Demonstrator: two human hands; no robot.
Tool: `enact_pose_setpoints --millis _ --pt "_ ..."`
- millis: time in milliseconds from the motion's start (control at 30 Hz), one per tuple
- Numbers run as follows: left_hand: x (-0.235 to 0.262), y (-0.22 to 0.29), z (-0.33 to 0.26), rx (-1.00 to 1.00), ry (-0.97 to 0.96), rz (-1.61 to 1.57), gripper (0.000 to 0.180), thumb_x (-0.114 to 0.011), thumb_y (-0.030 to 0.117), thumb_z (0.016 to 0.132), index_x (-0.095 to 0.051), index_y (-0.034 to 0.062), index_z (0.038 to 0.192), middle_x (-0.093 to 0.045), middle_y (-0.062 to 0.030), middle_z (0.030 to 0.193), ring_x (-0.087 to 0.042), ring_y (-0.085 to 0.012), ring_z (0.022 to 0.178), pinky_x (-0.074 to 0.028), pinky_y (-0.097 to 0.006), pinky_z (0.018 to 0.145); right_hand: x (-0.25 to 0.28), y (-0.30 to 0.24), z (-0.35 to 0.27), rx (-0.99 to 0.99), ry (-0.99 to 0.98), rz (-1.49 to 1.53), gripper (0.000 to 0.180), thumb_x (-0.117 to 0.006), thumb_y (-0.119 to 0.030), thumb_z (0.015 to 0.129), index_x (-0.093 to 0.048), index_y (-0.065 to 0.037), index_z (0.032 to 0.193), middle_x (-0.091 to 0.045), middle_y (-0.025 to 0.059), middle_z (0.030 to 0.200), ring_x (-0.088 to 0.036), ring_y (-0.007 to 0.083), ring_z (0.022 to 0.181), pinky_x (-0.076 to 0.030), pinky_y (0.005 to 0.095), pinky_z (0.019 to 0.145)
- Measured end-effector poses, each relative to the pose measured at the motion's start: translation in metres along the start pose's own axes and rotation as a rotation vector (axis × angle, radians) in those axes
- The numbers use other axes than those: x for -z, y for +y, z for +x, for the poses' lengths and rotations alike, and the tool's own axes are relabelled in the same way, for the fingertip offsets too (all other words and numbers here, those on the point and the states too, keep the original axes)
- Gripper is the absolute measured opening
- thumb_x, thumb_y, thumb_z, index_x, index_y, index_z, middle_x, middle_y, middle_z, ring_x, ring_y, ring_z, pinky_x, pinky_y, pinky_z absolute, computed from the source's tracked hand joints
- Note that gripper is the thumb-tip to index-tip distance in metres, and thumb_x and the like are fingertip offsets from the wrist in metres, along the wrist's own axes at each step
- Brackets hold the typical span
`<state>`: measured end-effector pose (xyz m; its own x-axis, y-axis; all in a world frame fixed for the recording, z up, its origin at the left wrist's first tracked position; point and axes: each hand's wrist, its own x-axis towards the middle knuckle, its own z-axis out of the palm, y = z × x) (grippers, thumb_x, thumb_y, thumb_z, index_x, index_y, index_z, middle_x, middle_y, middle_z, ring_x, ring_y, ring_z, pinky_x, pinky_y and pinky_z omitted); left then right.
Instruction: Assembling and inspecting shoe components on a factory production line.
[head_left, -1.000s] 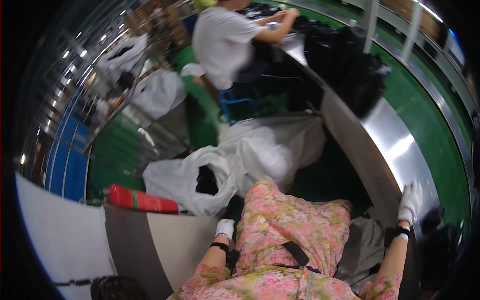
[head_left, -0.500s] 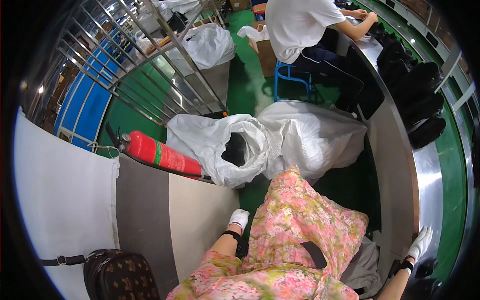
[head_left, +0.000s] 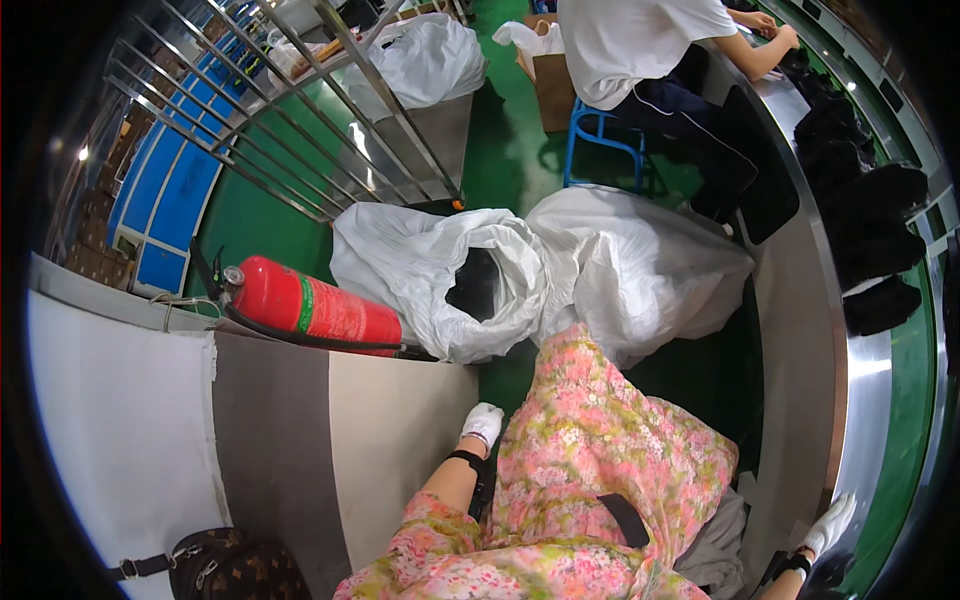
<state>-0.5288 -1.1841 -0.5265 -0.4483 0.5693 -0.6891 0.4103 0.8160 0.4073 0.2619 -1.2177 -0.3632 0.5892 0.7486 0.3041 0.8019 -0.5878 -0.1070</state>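
My left hand (head_left: pixel 484 424), in a white knitted glove, hangs over the green floor beside the beige panel of a low partition (head_left: pixel 395 440). Its back faces up and its fingers are foreshortened, so I cannot make out whether they are closed. My right hand (head_left: pixel 828 526), gloved in white as well, lies open on the metal edge of the workbench (head_left: pixel 868 400), fingers stretched forward and nothing in them. Ahead of me, a white sack (head_left: pixel 420 265) gapes with something black inside. A second white sack (head_left: pixel 650 275) slumps against it, touching my pink floral garment (head_left: pixel 600 430).
A red fire extinguisher (head_left: pixel 315 308) leans along the partition's top. Behind it stands a metal rack (head_left: pixel 290 125). A brown patterned bag (head_left: pixel 240 570) hangs lower left. Another person (head_left: pixel 645 50) sits on a blue stool (head_left: pixel 600 145) by the bench. Black items (head_left: pixel 875 225) line the conveyor.
The view has tilted and shifted slightly, so the rack, extinguisher and seated person sit differently in it. My right hand appears a little lower along the bench edge. My left hand stays by the partition.
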Motion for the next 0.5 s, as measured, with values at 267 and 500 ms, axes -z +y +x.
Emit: enact_pose_setpoints --millis 267,500 --pt "0.007 0.012 0.08 -0.057 0.228 -0.098 0.035 -0.055 0.03 0.092 -0.066 0.003 0.112 -0.068 -0.0233 0.109 -0.063 -0.0392 0.107 -0.048 -0.044 0.094 0.004 0.043 -0.002 -0.061 -0.071 -0.052 0.045 -0.043 -0.025 0.105 -0.047 0.003 0.14 -0.048 0.0205 0.144 -0.046 0.0315 0.133 -0.039 0.0384 0.112" --pt "0.046 0.057 0.181 -0.157 0.327 -0.151 0.035 -0.054 0.026 0.094 -0.065 0.0015 0.117 -0.066 -0.0231 0.115 -0.061 -0.037 0.112 -0.046 -0.041 0.099 0.056 -0.062 -0.021 0.177 -0.242 -0.541 0.033 -0.051 -0.023 0.1 -0.065 0.003 0.114 -0.068 0.0225 0.108 -0.065 0.0396 0.098 -0.054 0.0438 0.085"
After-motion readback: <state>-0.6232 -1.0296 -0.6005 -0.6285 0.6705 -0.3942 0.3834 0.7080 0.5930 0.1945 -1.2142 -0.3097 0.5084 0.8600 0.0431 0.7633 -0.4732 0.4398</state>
